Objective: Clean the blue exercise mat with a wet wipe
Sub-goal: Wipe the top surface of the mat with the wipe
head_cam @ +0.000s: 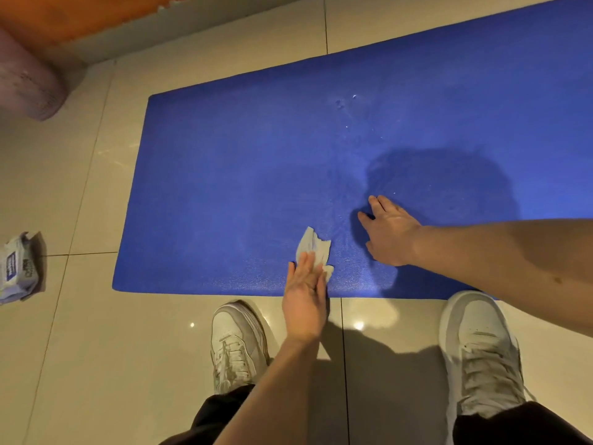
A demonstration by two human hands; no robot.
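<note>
Wiping under way, close to the near edge of the mat (256,171). Presses the wipe (313,248) flat onto it with the straight fingers of the left hand (305,300), nothing curled round it, cloth poking out ahead of the fingertips. Braces just right of that with the right hand (391,232), spread flat on the mat, holding nothing. Probably early yet: pale specks (354,96) sit well ahead of the wipe. Next calls for sweeping forward under steady pressure, without bunching.

Left hand (305,303) flat, fingers straight; right hand (390,234) splayed flat.
</note>
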